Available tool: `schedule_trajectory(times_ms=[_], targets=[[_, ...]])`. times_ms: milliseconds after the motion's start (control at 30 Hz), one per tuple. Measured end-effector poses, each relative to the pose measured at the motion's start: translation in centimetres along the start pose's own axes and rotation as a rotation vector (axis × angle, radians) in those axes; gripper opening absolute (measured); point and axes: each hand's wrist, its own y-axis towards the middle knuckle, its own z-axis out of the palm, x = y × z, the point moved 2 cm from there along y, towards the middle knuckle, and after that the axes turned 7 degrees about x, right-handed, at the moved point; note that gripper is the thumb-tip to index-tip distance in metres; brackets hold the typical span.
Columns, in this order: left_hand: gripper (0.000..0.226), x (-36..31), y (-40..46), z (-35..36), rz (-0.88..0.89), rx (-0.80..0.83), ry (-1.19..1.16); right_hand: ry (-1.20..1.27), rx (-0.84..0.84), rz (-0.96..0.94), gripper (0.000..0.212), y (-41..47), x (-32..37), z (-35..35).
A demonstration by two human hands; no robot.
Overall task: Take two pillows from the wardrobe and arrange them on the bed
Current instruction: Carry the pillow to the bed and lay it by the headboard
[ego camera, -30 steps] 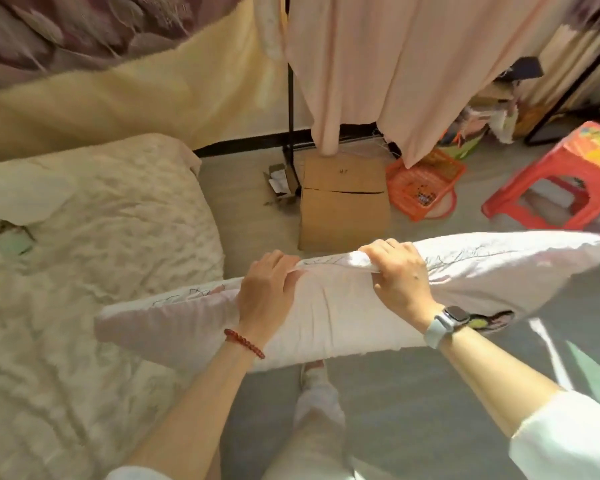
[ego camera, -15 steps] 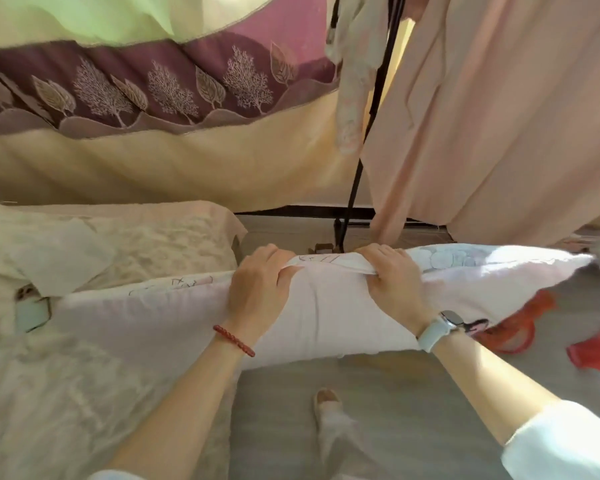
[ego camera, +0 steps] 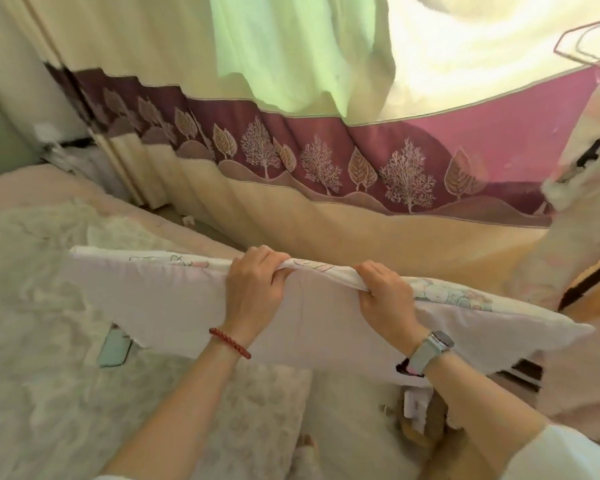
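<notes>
I am gripping the pillow's top edge with my left hand and right hand, fingers curled tightly, above the bed.

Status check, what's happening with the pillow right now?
Left hand and right hand both grip pillow top edge. Pillow held over bed. Phone lies beneath.
</notes>
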Motion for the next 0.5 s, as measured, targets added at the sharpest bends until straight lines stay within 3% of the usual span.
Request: schedule_trajectory(times_ms=[500], targets=[[0.008, 18.9, 16.8, 7.1, -0.503, -0.111, 0.131, 0.144, 0.448, -0.326, 0.014, 31.2, -4.3, 16.3]])
